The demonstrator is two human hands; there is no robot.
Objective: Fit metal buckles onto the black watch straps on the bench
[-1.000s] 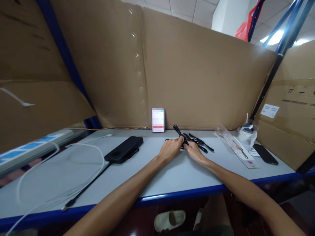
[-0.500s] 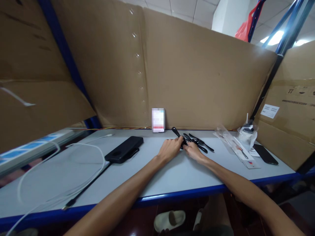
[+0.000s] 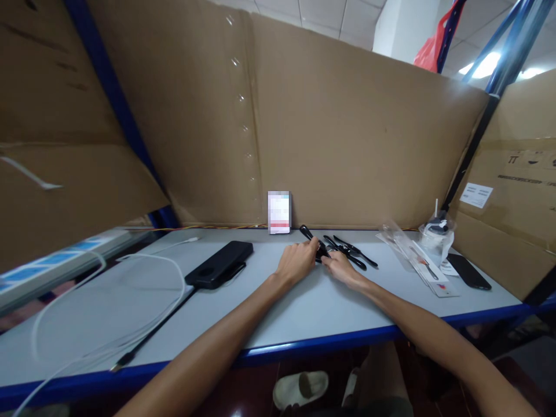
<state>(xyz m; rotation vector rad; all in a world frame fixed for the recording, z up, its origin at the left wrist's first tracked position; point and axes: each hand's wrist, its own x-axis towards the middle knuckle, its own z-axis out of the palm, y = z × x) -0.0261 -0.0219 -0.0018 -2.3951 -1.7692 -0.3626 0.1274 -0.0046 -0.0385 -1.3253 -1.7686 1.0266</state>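
Both my hands meet over a black-handled tool (image 3: 306, 232) near the middle of the table. My left hand (image 3: 299, 256) is closed on it, and its glossy handle sticks out up and to the left past the fingers. From the other side my right hand (image 3: 341, 266) pinches the lower part of the same tool. The fingers cover its working end, so I cannot make out its exact kind. Just beyond my right hand lie several similar black-handled tools (image 3: 356, 250), side by side on the grey tabletop (image 3: 313, 313).
A lit phone (image 3: 279, 215) leans against the cardboard wall (image 3: 330, 133). Left lie a black power bank (image 3: 223, 263) and a white cable (image 3: 180, 278). Right are clear packages (image 3: 419, 263), a plastic cup (image 3: 435, 231) and a dark phone (image 3: 469, 272). A blue edge (image 3: 321, 341) borders the table.
My hands and the held tool have shifted slightly to the left. The tools on the table stay where they were.
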